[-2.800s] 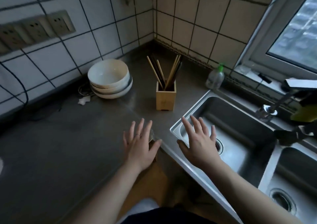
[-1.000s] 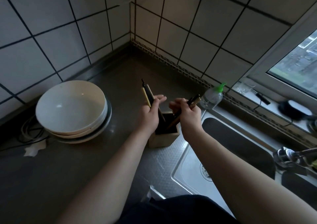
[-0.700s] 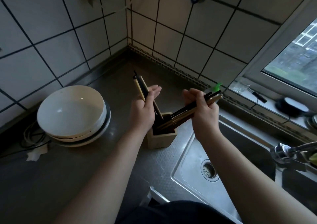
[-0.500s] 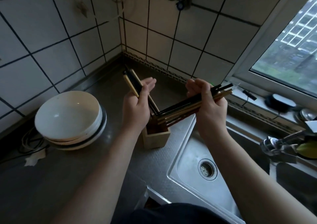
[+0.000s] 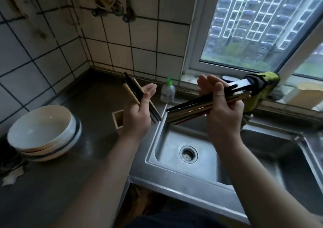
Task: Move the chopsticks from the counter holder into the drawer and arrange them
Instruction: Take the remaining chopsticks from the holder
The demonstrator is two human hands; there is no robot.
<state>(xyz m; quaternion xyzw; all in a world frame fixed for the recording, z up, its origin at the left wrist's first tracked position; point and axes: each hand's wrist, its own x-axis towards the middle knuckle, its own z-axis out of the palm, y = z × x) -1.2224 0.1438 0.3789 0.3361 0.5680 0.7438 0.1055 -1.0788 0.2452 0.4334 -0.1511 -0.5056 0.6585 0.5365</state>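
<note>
In the head view, the left hand (image 5: 138, 112) is clamped around a small bundle of chopsticks (image 5: 135, 92), dark and pale ones together, their upper ends pointing toward ten o'clock and their tips poking out below the palm toward four o'clock. The right hand (image 5: 222, 110) grips a larger bundle of chopsticks (image 5: 190, 109), thumb laid across the top, the sticks running from eight o'clock up toward two o'clock, fanned a little at the lower ends. Both bundles are lifted clear above the counter (image 5: 52, 184); their near tips come close together over the left rim of the sink (image 5: 157, 140) without clearly touching. The wooden holder (image 5: 118, 121) stands on the counter just at nine o'clock of the left wrist, partly hidden by it, its visible opening showing no sticks. A stack of white bowls (image 5: 43, 133) sits well apart at nine o'clock. A clear bottle with a green cap (image 5: 168, 92) stands between the hands, against the wall at twelve o'clock.
</note>
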